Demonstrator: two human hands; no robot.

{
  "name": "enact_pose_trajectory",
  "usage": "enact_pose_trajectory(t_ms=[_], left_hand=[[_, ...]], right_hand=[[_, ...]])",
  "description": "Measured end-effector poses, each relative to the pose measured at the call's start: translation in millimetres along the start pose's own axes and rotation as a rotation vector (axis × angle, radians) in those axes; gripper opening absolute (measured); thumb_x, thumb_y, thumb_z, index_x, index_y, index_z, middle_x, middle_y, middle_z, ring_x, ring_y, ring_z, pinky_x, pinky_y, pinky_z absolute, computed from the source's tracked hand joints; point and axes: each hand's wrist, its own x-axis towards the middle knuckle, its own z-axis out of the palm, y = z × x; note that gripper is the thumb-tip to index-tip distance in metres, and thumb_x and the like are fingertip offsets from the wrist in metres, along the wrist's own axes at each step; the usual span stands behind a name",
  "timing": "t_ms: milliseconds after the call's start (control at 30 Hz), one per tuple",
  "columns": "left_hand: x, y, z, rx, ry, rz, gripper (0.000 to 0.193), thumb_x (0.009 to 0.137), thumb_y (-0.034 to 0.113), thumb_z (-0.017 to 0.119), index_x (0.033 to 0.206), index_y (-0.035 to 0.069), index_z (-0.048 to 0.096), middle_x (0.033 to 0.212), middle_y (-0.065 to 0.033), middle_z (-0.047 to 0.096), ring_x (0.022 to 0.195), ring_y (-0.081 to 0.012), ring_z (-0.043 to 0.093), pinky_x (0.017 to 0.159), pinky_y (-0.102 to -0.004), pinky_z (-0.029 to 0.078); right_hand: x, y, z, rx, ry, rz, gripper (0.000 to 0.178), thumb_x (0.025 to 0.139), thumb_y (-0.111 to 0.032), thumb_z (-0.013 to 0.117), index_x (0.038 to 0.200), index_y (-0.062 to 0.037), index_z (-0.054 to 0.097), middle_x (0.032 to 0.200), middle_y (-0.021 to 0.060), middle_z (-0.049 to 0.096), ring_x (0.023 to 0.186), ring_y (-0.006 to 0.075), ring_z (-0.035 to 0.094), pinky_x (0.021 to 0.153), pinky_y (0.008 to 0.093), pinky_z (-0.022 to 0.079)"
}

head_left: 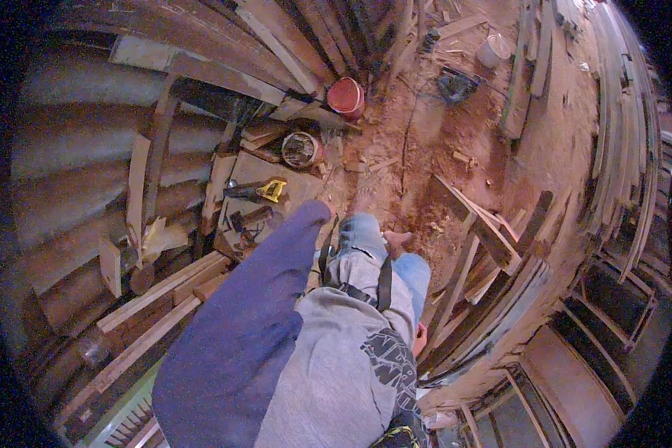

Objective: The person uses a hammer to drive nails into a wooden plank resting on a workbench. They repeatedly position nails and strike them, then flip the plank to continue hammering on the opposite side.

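Observation:
My left arm reaches forward in a blue-purple sleeve [239, 313], and the sleeve's end hides the hand. Just left of that cuff, a saw with a yellow handle [273, 190] lies on a board [295, 184]. Several dark tools [252, 222] lie nearer to me; their kinds are hard to make out. Only a small part of my right hand [420, 338] shows, low beside my right hip. Its fingers are hidden, so what it holds, if anything, cannot be seen. Leaning wooden pieces [455, 291] stand close to it.
Ahead stand a round bucket with things inside [300, 149] and a red bucket [346, 97]. A white bucket [494, 50] and a dark basin [459, 86] sit farther off on reddish soil. Long planks [620, 149] are stacked at right; corrugated sheeting [82, 164] walls the left.

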Motion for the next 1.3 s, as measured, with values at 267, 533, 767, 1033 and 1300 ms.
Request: enact_pose_trajectory(t_ms=[267, 533, 767, 1033, 1300], left_hand=[[22, 3, -26, 0.164, 0.008, 0.181, 0.055, 0.084, 0.040, 0.063, 0.128, 0.008, 0.056, 0.108, -0.0154, 0.062, 0.093, -0.0291, 0.061, 0.076, -0.0421, 0.047], [47, 28, -26, 0.218, -0.115, 0.098, 0.052, 0.085, 0.037, 0.064, 0.127, 0.008, 0.056, 0.104, -0.0144, 0.063, 0.088, -0.0279, 0.062, 0.072, -0.0417, 0.048], [27, 110, 40, 0.355, -0.132, 0.137, 0.050, 0.086, 0.034, 0.065, 0.127, 0.007, 0.056, 0.101, -0.0135, 0.064, 0.084, -0.0269, 0.064, 0.068, -0.0414, 0.050], [-37, 240, 201, 0.369, -0.375, 0.417, 0.047, 0.087, 0.031, 0.066, 0.126, 0.007, 0.056, 0.097, -0.0125, 0.066, 0.080, -0.0257, 0.065, 0.064, -0.0409, 0.051], [-263, 331, 375, 0.822, -0.178, 1.299, 0.026, 0.084, 0.024, 0.067, 0.091, 0.001, 0.062, 0.086, -0.0130, 0.068, 0.076, -0.0245, 0.065, 0.072, -0.0370, 0.050]], right_hand=[[-38, -30, -4, 0.335, 0.054, 0.349, 0.016, 0.090, -0.014, 0.064, 0.099, 0.0003, 0.065, 0.091, 0.0074, 0.066, 0.089, 0.0152, 0.060, 0.082, 0.0303, 0.049], [-53, -59, 5, 0.169, 0.473, 0.281, 0.027, 0.091, -0.028, 0.058, 0.105, -0.0066, 0.066, 0.097, 0.0148, 0.069, 0.093, 0.0285, 0.066, 0.086, 0.0395, 0.050], [-80, 27, -62, 0.158, 1.292, 0.411, 0.024, 0.092, -0.022, 0.060, 0.109, -0.0042, 0.058, 0.092, 0.0116, 0.058, 0.081, 0.0264, 0.057, 0.075, 0.0390, 0.047], [-106, 123, -127, 0.049, 0.845, 0.529, 0.045, 0.089, -0.040, 0.061, 0.113, -0.0029, 0.057, 0.107, 0.0177, 0.059, 0.098, 0.0363, 0.057, 0.087, 0.0454, 0.046], [-109, 118, -155, 0.039, 0.576, 0.363, 0.046, 0.084, -0.040, 0.066, 0.114, -0.0083, 0.054, 0.106, 0.0148, 0.060, 0.099, 0.0356, 0.060, 0.083, 0.0479, 0.048]])
